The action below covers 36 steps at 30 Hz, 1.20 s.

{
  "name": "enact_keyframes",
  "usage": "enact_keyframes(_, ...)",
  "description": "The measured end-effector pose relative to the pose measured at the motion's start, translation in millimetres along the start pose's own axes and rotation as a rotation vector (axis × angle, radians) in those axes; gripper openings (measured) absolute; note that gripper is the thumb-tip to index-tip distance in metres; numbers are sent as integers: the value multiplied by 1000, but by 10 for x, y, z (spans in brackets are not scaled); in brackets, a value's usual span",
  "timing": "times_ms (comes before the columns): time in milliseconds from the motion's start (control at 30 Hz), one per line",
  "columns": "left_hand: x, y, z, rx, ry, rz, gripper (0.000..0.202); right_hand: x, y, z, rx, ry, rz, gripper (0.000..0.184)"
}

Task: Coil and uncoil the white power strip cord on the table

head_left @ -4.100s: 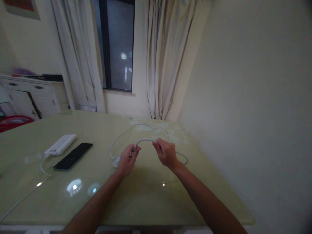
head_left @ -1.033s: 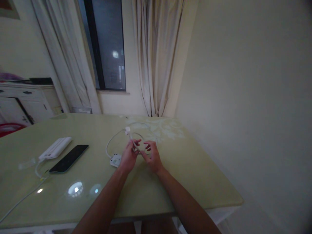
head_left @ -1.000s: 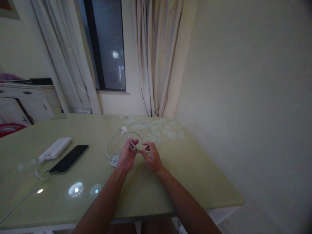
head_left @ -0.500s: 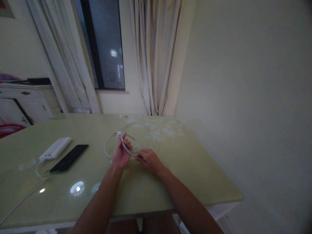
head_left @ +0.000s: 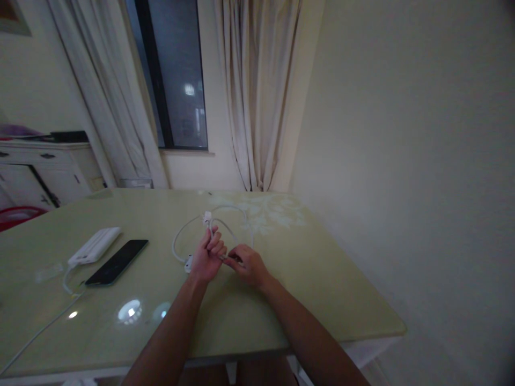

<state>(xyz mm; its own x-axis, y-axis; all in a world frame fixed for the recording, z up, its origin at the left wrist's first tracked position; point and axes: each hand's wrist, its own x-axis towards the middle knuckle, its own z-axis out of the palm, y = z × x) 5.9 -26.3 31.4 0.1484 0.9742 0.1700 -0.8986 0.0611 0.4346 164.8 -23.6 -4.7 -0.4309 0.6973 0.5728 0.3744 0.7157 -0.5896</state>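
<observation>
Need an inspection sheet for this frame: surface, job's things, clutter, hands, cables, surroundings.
Surface: glossy pale green table, light glare at front left.
Job's things: white cable looped on the table, connector end sticking up above the left hand.
Clutter: white power bank and black phone, side by side at left.
Hands: left hand closed on the white cable; right hand pinching it beside the left.
Cables: thin white lead runs from the power bank toward the front left edge.
Surroundings: dark window, curtains, white cabinet, bare wall.

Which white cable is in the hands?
The looped cable, held by the left hand and right hand; the other cable trails from the power bank.
</observation>
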Motion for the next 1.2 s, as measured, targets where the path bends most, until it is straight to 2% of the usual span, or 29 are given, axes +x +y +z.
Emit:
enact_keyframes(100, -4, 94, -10, -17, -18, 8, 19, 14, 16, -19, -55, -21, -106, 37)
enact_keyframes(200, 3, 66, 10, 37, -43, -4, 20, 10, 21, -36, -62, 1, -144, 38)
enact_keyframes(367, 1, -67, 42, 179, -56, -35, 25, -3, 40, -12, -66, 2, -104, 44)
enact_keyframes(500, 2, -46, 35, 179, -68, -17, 24, 18, 44, 49, -32, -65, -81, 40)
enact_keyframes(600, 23, -29, 13, 224, -33, 17, 27, 19, 43, 67, -58, -91, -95, 36)
enact_keyframes(667, 51, -50, -27, 348, 30, 59, 35, 3, 47, 55, -86, -105, -84, 34)
enact_keyframes(767, 113, -96, -136, 661, 149, 165, 52, -29, 47, 16, -147, -105, -45, 33)
enact_keyframes(867, 173, -97, -261, 949, 206, 294, 59, -41, 26, -21, -140, -44, -12, 35)
enact_keyframes(1000, 183, -38, -319, 1242, 215, 431, 53, -27, -2, -49, 18, 124, 104, 42)
enact_keyframes(1100, 124, -29, -251, 1495, 210, 537, 44, -15, -2, -58, 124, 244, 174, 47)
enact_keyframes(1200, 52, -66, -169, 1633, 238, 568, 42, -6, 6, -57, 234, 365, 214, 49)
